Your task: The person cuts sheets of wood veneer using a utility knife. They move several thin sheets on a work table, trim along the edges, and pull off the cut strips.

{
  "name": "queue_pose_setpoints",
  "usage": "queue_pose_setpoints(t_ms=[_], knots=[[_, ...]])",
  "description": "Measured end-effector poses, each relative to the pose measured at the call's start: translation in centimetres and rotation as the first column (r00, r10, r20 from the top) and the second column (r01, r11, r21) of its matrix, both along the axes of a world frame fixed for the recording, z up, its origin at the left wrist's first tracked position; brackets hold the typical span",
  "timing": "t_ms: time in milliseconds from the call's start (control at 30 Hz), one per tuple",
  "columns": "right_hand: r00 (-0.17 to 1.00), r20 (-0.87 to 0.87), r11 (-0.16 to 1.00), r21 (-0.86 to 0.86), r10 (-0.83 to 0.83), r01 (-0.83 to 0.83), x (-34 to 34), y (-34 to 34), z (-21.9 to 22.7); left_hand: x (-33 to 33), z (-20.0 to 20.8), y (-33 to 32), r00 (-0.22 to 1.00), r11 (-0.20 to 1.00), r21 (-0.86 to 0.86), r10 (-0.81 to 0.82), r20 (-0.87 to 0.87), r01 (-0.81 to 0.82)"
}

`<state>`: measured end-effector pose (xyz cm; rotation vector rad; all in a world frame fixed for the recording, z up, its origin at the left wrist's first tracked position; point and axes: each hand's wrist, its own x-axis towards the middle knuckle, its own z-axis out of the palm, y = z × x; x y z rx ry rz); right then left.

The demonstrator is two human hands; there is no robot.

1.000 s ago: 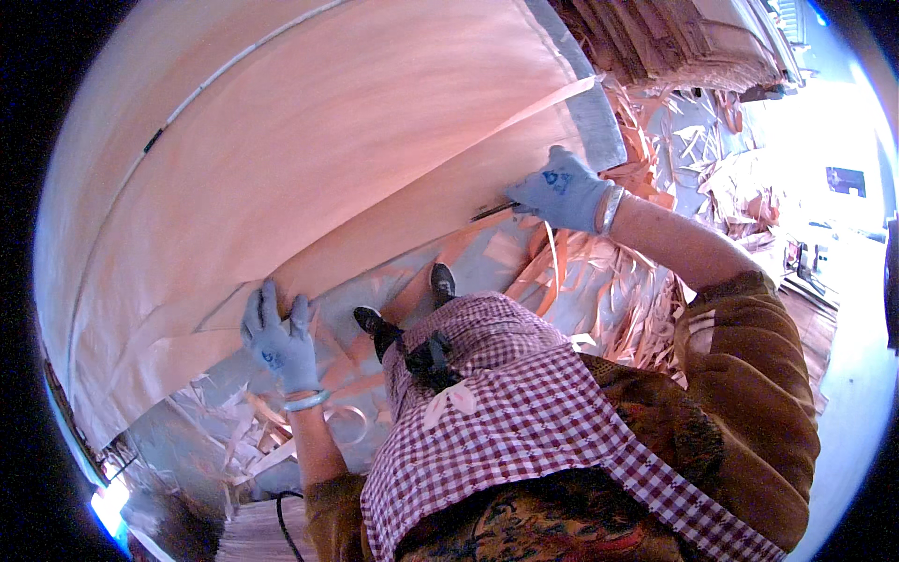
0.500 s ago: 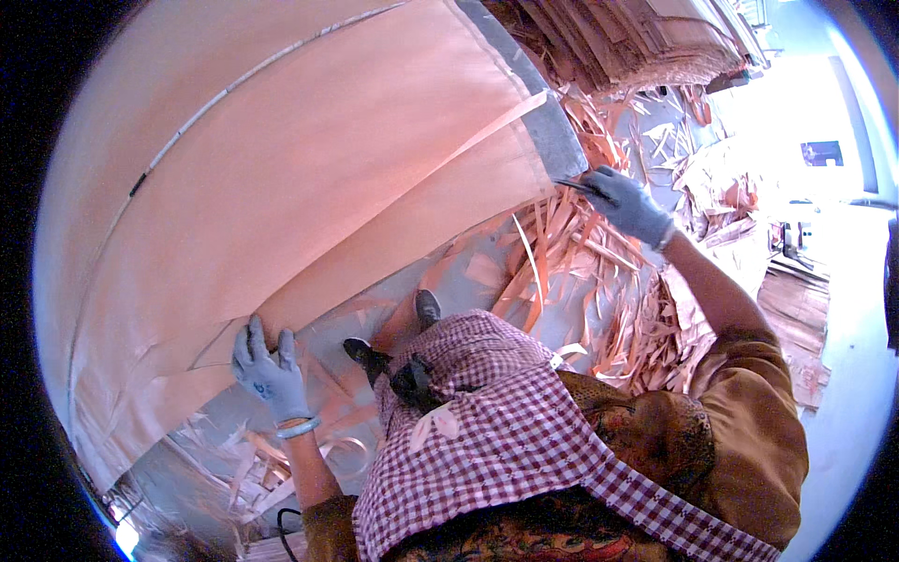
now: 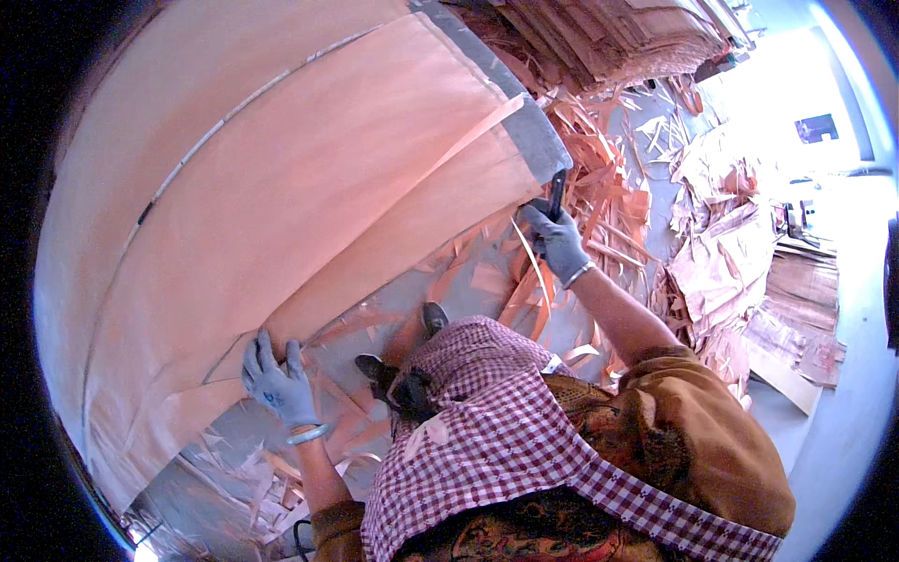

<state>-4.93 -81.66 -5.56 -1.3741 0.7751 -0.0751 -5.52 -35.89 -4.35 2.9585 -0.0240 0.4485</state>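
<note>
A broad stack of thin pinkish wood veneer sheets (image 3: 281,187) fills the left and middle. Its top sheet has a slanting edge with a narrow loose strip (image 3: 478,126) at the upper right end. My left hand (image 3: 281,384), in a grey glove, lies at the near edge of the sheets, fingers stretched and thumb apart. At the near right corner my gloved right hand (image 3: 558,245) is closed round a dark-handled knife (image 3: 557,195), which points away from me. Its blade cannot be made out. The right fingertips are close to the sheet corner.
A grey board edge (image 3: 538,136) shows under the veneer's right end. Orange veneer offcuts (image 3: 599,206) litter the floor beyond my right hand. Stacked brown sheets (image 3: 609,37) stand at the far right. A pale veneer pile (image 3: 716,253) and flat boards (image 3: 796,309) lie to the right.
My right hand has drawn in toward me and leftward to the sheet corner, turning the knife from pointing left to pointing away. My left hand stays at the edge.
</note>
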Motion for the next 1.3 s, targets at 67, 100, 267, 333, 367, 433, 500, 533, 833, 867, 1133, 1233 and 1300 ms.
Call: queue_pose_setpoints(t_ms=[67, 100, 267, 333, 367, 433, 500, 533, 833, 867, 1133, 1233, 1300], knots=[[0.993, 0.092, 0.992, 0.102, -0.08, 0.07, 0.5, 0.2, -2.2, 0.2, 0.1, -0.2, 1.0, 1.0, -0.006, -0.015, 0.001, 0.015], [0.991, 0.089, 0.991, 0.106, -0.095, 0.085, 0.7, 0.6, -2.4, 0.0, 0.1, -0.1, 1.0, 1.0, -0.007, -0.008, -0.009, 0.008], [0.977, 0.215, 0.888, -0.449, -0.002, 0.1, 1.1, -2.3, -5.9, 0.1, 0.2, -0.3, 1.0, 1.0, -0.011, -0.004, -0.023, 0.004], [0.987, 0.16, 0.751, -0.655, 0.027, 0.085, 0.1, -5.6, -7.4, 0.3, 0.2, -0.2, 1.0, 1.0, 0.0, -0.015, -0.023, 0.015], [0.996, 0.084, 0.747, -0.662, -0.001, 0.056, -0.5, -7.5, -7.4, 0.2, 0.3, -0.1, 0.999, 1.0, 0.008, -0.007, -0.038, 0.007], [0.988, -0.139, 0.625, -0.766, 0.067, -0.15, -3.8, -13.6, -8.5, 0.6, 0.9, -0.9, 0.998, 1.0, 0.012, -0.01, -0.054, 0.011], [0.969, -0.008, 0.368, -0.924, 0.247, -0.101, -3.9, -12.8, -5.2, 0.2, 1.0, -0.6, 0.991, 0.999, 0.009, 0.044, -0.122, -0.043], [0.966, -0.047, 0.326, -0.936, 0.253, -0.131, -2.8, -12.3, -3.7, 0.1, 1.0, -0.7, 0.985, 0.997, 0.007, 0.071, -0.156, -0.071], [0.494, -0.341, -0.132, -0.903, 0.8, -0.41, 10.3, 8.4, 7.4, -0.1, 0.1, -0.3, 0.997, 0.998, -0.007, 0.067, -0.025, -0.068], [0.458, -0.452, -0.318, -0.885, 0.766, -0.34, 12.0, 8.0, 5.9, 0.1, 0.3, -0.5, 0.998, 0.998, -0.003, 0.065, -0.026, -0.065], [0.513, -0.143, -0.335, -0.891, 0.846, 0.306, 24.0, 10.7, 21.4, -0.6, 0.7, -0.1, 0.999, 0.996, -0.076, 0.04, -0.023, -0.041], [0.482, 0.032, -0.163, -0.92, 0.876, 0.357, 17.7, 14.4, 26.4, -1.3, 0.3, 0.3, 0.996, 0.994, -0.084, 0.071, -0.045, -0.074], [0.481, 0.027, -0.175, -0.913, 0.876, 0.37, 16.2, 14.0, 25.8, -1.3, 1.0, 0.0, 0.994, 0.993, -0.091, 0.067, -0.082, -0.074]])
